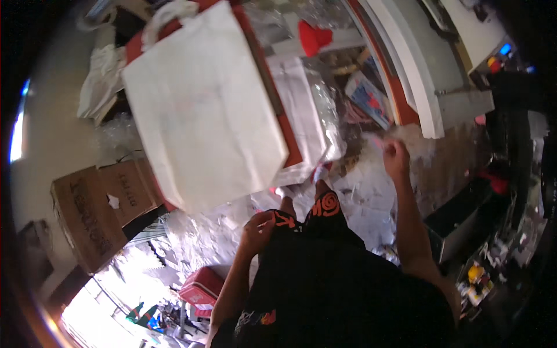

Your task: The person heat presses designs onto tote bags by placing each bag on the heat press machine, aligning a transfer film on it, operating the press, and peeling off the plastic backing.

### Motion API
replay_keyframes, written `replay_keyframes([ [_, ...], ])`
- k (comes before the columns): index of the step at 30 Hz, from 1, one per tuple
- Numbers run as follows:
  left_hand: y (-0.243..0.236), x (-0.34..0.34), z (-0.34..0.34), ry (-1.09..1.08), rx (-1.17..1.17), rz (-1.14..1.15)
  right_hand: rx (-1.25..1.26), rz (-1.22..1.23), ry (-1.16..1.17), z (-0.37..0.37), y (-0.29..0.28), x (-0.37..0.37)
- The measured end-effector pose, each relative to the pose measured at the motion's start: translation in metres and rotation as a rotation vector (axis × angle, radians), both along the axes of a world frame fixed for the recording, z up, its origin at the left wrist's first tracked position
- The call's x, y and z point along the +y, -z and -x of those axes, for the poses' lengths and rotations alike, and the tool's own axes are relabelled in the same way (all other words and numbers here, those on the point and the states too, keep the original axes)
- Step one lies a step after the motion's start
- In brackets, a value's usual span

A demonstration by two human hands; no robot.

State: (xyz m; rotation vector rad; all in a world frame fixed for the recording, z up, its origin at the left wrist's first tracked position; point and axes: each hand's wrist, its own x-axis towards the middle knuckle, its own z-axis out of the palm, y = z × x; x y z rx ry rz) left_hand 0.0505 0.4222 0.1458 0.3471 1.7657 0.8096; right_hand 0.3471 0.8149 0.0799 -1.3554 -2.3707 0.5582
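A large white bag (203,116) with loop handles lies flat on a red table (293,142), ahead and to my left. My left hand (257,232) hangs beside my dark shorts, below the bag's near edge. Its fingers are loosely bent and slightly apart, with nothing visible in them. My right hand (395,156) is held out to the right, apart from the bag, with its fingers curled closed. A small pinkish patch shows by its fingertips, too blurred to tell whether it is held.
Clear plastic and white scraps (203,240) litter the floor around my feet. A cardboard box (96,209) stands left, a red case (201,287) lower left. A red object (314,38) lies beyond the table. A dark open-topped bin (458,217) stands at right, below a pale machine frame (400,58).
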Motion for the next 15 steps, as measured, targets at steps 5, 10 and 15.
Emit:
replay_keyframes([
  [5,-0.135,0.124,0.007,0.376,0.219,-0.610,0.031,0.510,-0.301,0.066,-0.245,-0.092],
  [10,-0.175,0.110,0.064,0.523,0.187,-0.542,0.447,0.723,-0.227,0.106,-0.270,-0.100],
  [15,-0.163,0.055,0.149,0.096,0.353,-0.399,0.660,0.645,-0.298,0.192,-0.232,-0.087],
])
